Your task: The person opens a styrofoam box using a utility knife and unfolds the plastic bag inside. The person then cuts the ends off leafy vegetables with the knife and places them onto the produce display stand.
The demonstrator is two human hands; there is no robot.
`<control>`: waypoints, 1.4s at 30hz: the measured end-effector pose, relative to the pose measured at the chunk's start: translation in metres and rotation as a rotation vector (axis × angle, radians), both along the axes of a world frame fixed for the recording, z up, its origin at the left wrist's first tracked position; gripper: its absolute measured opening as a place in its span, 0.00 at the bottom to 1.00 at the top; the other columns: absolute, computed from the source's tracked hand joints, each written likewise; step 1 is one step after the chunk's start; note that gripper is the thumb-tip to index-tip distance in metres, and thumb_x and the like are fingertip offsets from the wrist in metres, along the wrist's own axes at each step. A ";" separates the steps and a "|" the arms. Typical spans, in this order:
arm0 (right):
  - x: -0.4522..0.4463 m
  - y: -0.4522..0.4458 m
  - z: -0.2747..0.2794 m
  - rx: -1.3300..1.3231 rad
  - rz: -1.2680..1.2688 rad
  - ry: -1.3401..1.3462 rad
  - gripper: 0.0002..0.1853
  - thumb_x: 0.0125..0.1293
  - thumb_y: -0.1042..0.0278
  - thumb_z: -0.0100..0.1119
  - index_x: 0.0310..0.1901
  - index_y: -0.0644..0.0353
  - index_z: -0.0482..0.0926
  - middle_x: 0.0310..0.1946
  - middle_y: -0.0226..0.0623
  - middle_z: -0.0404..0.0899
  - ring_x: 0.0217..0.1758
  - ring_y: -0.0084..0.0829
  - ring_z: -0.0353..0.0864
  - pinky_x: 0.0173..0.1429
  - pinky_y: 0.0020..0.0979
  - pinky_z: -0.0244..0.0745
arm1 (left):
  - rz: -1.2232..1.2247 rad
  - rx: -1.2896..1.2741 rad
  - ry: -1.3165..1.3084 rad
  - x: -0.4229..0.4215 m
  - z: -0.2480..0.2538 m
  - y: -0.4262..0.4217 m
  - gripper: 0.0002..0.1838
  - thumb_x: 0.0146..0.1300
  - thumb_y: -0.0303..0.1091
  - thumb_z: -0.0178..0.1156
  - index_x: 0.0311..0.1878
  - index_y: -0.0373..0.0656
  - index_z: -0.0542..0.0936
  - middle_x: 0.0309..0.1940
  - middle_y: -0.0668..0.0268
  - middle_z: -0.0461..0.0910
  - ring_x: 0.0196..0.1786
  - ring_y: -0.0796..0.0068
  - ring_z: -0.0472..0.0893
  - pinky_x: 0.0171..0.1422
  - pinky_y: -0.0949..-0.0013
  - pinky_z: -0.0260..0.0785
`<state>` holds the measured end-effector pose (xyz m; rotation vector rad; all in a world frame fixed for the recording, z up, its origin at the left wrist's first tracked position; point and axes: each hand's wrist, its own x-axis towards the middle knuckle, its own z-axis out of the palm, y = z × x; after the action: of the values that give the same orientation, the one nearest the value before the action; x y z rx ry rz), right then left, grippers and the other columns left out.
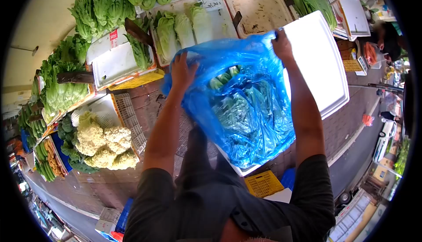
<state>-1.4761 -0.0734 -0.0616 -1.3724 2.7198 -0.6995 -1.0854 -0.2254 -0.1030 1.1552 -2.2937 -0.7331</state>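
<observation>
Blue plastic bag (259, 127): between the forearms, over a white box (246, 170), greens (223, 78) showing at its opening.
Right hand (282, 47): clenched on the bag's far right corner.
Left hand (182, 71): well apart from the right, fingers on the far left edge; I cannot tell whether they pinch.
Thin film (246, 46): best drawn evenly from both sides, as jerks could tear it.
White panel (318, 66): beside the bag; its rim might snag loose plastic.

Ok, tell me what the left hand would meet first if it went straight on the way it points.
Past the blue plastic bag at its fingers, the left hand would probably meet the napa cabbages in the white tray, though depth is hard to judge from this one view.
</observation>
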 end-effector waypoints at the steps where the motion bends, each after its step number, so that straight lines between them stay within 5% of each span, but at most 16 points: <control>1: -0.019 -0.004 0.003 -0.087 -0.003 0.076 0.21 0.61 0.66 0.58 0.55 0.63 0.77 0.54 0.58 0.77 0.56 0.56 0.78 0.59 0.47 0.74 | -0.004 0.024 0.034 -0.004 -0.013 -0.016 0.31 0.59 0.45 0.68 0.60 0.33 0.75 0.53 0.45 0.78 0.55 0.41 0.77 0.60 0.50 0.70; 3: -0.018 -0.008 0.046 -0.037 -0.082 -0.064 0.22 0.61 0.66 0.57 0.57 0.66 0.76 0.55 0.61 0.77 0.54 0.56 0.79 0.58 0.46 0.74 | -0.011 0.109 0.044 -0.004 -0.028 -0.031 0.31 0.60 0.47 0.67 0.59 0.33 0.76 0.52 0.45 0.80 0.55 0.43 0.78 0.59 0.52 0.71; 8: -0.006 0.018 0.059 -0.209 -0.292 0.150 0.21 0.63 0.65 0.60 0.56 0.66 0.78 0.48 0.56 0.78 0.51 0.54 0.79 0.59 0.44 0.73 | 0.002 0.506 0.052 -0.002 -0.029 -0.038 0.29 0.64 0.50 0.64 0.56 0.32 0.79 0.50 0.46 0.83 0.51 0.51 0.84 0.55 0.57 0.75; 13: 0.060 0.044 0.084 -0.266 -0.402 0.307 0.18 0.67 0.68 0.59 0.56 0.67 0.77 0.49 0.56 0.79 0.47 0.44 0.81 0.56 0.39 0.75 | 0.242 0.375 0.217 0.026 -0.025 -0.016 0.22 0.63 0.46 0.66 0.52 0.38 0.82 0.46 0.51 0.84 0.50 0.55 0.84 0.54 0.59 0.75; 15: 0.090 0.047 0.082 -0.398 -0.370 0.049 0.14 0.69 0.68 0.58 0.53 0.65 0.78 0.42 0.50 0.81 0.42 0.37 0.82 0.51 0.36 0.77 | 0.260 0.331 0.257 0.038 -0.013 0.007 0.18 0.62 0.43 0.67 0.49 0.39 0.83 0.44 0.53 0.85 0.48 0.55 0.84 0.53 0.58 0.74; 17: 0.120 0.048 0.055 -0.125 -0.007 -0.174 0.12 0.70 0.68 0.58 0.51 0.63 0.79 0.36 0.46 0.82 0.38 0.30 0.83 0.44 0.34 0.78 | 0.209 0.301 0.222 0.039 0.006 0.031 0.16 0.61 0.39 0.68 0.47 0.40 0.83 0.42 0.55 0.84 0.47 0.54 0.83 0.52 0.57 0.74; 19: 0.158 0.033 0.037 0.272 0.125 -0.566 0.12 0.69 0.67 0.56 0.49 0.63 0.79 0.34 0.42 0.83 0.32 0.34 0.85 0.38 0.36 0.78 | 0.064 0.347 0.118 0.036 -0.009 0.057 0.15 0.59 0.38 0.69 0.47 0.41 0.84 0.41 0.57 0.84 0.47 0.53 0.82 0.55 0.56 0.72; 21: 0.147 0.022 -0.010 0.432 0.142 -0.561 0.15 0.65 0.64 0.57 0.49 0.63 0.79 0.35 0.48 0.82 0.36 0.44 0.83 0.42 0.41 0.77 | -0.032 0.284 0.081 0.036 -0.014 0.069 0.17 0.57 0.37 0.70 0.47 0.41 0.83 0.43 0.57 0.83 0.48 0.52 0.81 0.57 0.55 0.70; 23: 0.123 0.005 -0.030 0.474 0.082 -0.493 0.17 0.62 0.62 0.59 0.50 0.62 0.80 0.43 0.57 0.81 0.49 0.59 0.79 0.52 0.50 0.75 | -0.088 0.126 0.100 0.039 -0.016 0.070 0.19 0.55 0.37 0.71 0.49 0.41 0.83 0.46 0.56 0.82 0.50 0.52 0.80 0.60 0.53 0.69; 25: 0.092 -0.011 -0.024 0.300 0.084 -0.362 0.18 0.60 0.63 0.60 0.49 0.63 0.80 0.43 0.58 0.81 0.50 0.60 0.79 0.53 0.49 0.75 | -0.047 0.108 -0.014 0.046 -0.021 0.071 0.22 0.54 0.38 0.72 0.52 0.41 0.82 0.53 0.54 0.80 0.54 0.51 0.78 0.62 0.53 0.68; 27: 0.057 -0.026 -0.033 0.288 0.077 -0.492 0.16 0.62 0.62 0.61 0.47 0.64 0.78 0.31 0.45 0.79 0.29 0.38 0.79 0.34 0.38 0.74 | -0.032 0.110 -0.062 0.052 -0.033 0.066 0.26 0.54 0.38 0.73 0.56 0.40 0.80 0.56 0.52 0.78 0.56 0.49 0.77 0.63 0.53 0.68; 29: 0.037 -0.043 -0.026 0.290 0.020 -0.660 0.16 0.63 0.61 0.62 0.46 0.64 0.77 0.27 0.39 0.78 0.21 0.29 0.77 0.26 0.34 0.73 | -0.037 0.137 -0.048 0.059 -0.052 0.060 0.29 0.53 0.37 0.72 0.59 0.41 0.78 0.57 0.51 0.76 0.58 0.48 0.75 0.63 0.53 0.67; 32: 0.022 -0.065 -0.025 0.345 -0.103 -0.808 0.16 0.63 0.61 0.63 0.45 0.64 0.76 0.25 0.37 0.76 0.20 0.28 0.76 0.24 0.33 0.72 | -0.139 0.300 0.043 0.069 -0.065 0.048 0.33 0.53 0.38 0.74 0.63 0.41 0.76 0.58 0.50 0.77 0.61 0.48 0.75 0.66 0.55 0.67; 38: 0.015 -0.072 -0.050 0.424 -0.242 -0.821 0.14 0.65 0.62 0.64 0.42 0.65 0.76 0.22 0.34 0.73 0.19 0.28 0.76 0.21 0.33 0.72 | 0.016 1.060 0.138 0.106 -0.069 0.043 0.39 0.57 0.45 0.73 0.68 0.35 0.71 0.62 0.49 0.76 0.65 0.58 0.75 0.68 0.61 0.66; 42: 0.007 -0.068 -0.052 0.298 -0.280 -0.879 0.14 0.65 0.62 0.64 0.41 0.65 0.77 0.23 0.35 0.76 0.18 0.28 0.78 0.21 0.31 0.74 | 0.155 0.957 0.263 0.130 -0.106 0.052 0.36 0.62 0.47 0.68 0.66 0.33 0.72 0.59 0.49 0.78 0.60 0.61 0.79 0.63 0.63 0.70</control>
<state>-1.4690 -0.1418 -0.1134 -0.4431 2.1618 -0.6555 -0.9549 -0.1738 -0.2089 1.4589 -1.5888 -1.8893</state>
